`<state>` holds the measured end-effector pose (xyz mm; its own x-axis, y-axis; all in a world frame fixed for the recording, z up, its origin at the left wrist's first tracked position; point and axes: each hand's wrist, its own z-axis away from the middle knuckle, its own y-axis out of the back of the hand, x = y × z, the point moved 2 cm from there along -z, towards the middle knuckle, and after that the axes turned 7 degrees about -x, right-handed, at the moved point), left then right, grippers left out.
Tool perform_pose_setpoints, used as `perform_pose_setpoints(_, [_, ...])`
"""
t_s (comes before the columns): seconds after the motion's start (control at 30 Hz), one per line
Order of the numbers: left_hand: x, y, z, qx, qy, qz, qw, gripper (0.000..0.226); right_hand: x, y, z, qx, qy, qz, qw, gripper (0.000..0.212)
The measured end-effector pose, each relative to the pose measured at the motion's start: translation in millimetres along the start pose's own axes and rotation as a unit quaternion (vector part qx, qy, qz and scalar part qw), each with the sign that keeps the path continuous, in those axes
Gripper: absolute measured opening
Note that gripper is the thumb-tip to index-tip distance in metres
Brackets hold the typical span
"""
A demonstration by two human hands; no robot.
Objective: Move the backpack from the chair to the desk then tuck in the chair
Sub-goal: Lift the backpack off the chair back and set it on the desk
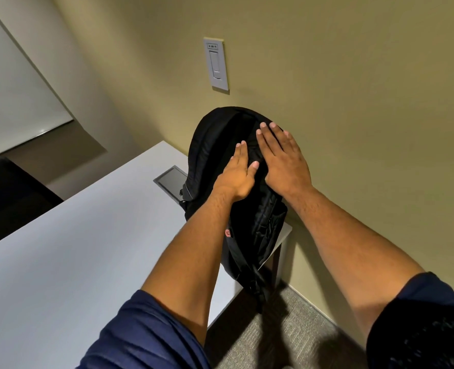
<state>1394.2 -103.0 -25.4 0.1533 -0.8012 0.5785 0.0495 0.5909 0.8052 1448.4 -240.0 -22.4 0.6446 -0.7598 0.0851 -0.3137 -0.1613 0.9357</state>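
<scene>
The black backpack stands on the white desk at its right corner, close to the wall, with a strap hanging over the desk's edge. My left hand rests flat on the pack's upper face, fingers extended. My right hand lies flat beside it on the pack's top right, fingers spread. Neither hand grips anything. The chair is out of view.
A grey cable hatch is set into the desk just left of the backpack. A white wall switch sits above it. A whiteboard hangs at the left. Grey carpet lies below the desk's right end.
</scene>
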Motion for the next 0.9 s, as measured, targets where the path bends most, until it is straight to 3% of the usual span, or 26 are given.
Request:
perform_pose_setpoints(0.17, [-21, -2, 38, 0.012, 0.014, -0.021, 1.000, 0.064, -4, 12, 4, -0.015, -0.010, -0.053, 0.998, 0.090])
perform_pose_setpoints(0.37, [-57, 0, 119, 0.095, -0.005, -0.178, 0.979, 0.074, -35, 31, 34, 0.011, -0.037, -0.133, 0.990, 0.061])
perform_pose_setpoints(0.5, [-85, 8, 195, 0.132, -0.011, -0.229, 0.964, 0.074, -92, 35, 79, 0.029, -0.005, -0.143, 0.989, 0.062])
perform_pose_setpoints(0.9, [-167, 8, 422, 0.235, 0.101, -0.227, 0.940, 0.076, -266, 55, 220, -0.020, 0.084, -0.117, 0.989, 0.069])
